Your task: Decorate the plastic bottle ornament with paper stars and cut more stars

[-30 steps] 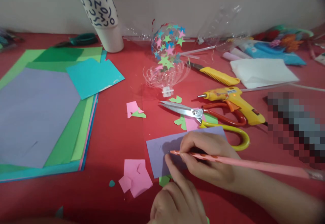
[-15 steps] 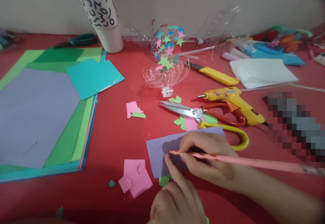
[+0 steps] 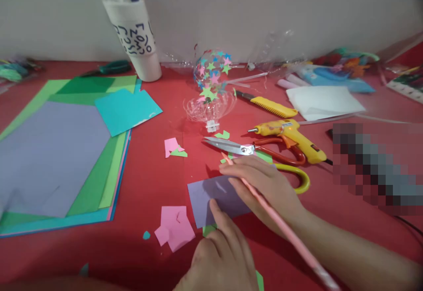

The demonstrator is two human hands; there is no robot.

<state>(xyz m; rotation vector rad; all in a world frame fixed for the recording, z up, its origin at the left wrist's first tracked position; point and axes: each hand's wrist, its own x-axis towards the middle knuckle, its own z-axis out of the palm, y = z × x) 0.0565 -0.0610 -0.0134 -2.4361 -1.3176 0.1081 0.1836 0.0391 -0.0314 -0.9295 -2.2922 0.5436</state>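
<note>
- Purple paper [image 3: 200, 198] lies flat on the red bench [image 3: 148, 194], in front of the person, between the pink paper pieces [image 3: 180, 229] and the scissors [image 3: 243, 149]; its right part is hidden.
- Half a second ago the tip of the pink pencil [image 3: 280, 222] was at the paper beside the left fingertip; now it points up and away, past the far edge towards the scissor blades.
- Right hand [image 3: 269, 189] has loosened from its writing pinch: the fingers reach out flatter above the paper's right part, with the pencil lodged among them. Whether they touch the sheet, I cannot tell.
- Left hand [image 3: 224, 251] grasps nothing; its index finger stays on the paper near the lower edge while the other fingers curl under.
- Drawing therefore looks paused, I judge, though the sheet seems steadied by that finger.
- Any pencil marks are too blurred to make out.
- Beyond the scissors lies the yellow glue gun [image 3: 280, 129].
</note>
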